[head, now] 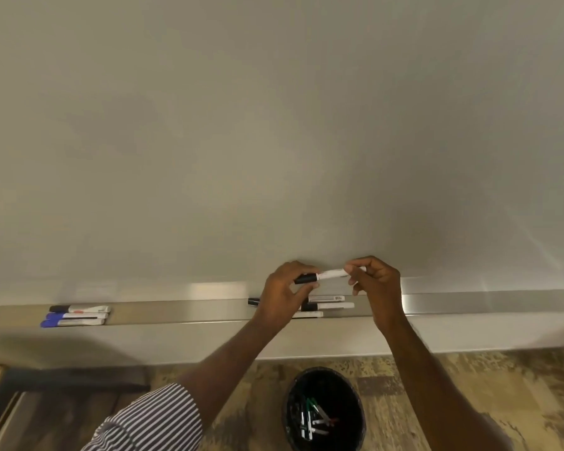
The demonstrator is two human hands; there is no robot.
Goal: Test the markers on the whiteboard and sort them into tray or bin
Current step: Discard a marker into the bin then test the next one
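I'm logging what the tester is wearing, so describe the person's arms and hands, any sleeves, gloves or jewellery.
The left hand and right hand are bare: no gloves, rings or watch show. The left arm has a dark-and-white striped sleeve pushed up to about the elbow. No sleeve shows on the right forearm.

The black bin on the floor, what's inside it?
Several discarded markers lie jumbled in the bin, some with green or black caps. Its dark bottom hides any beneath them.

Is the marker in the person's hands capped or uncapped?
Capped: the black cap sits on the marker, held by the left hand and right hand.
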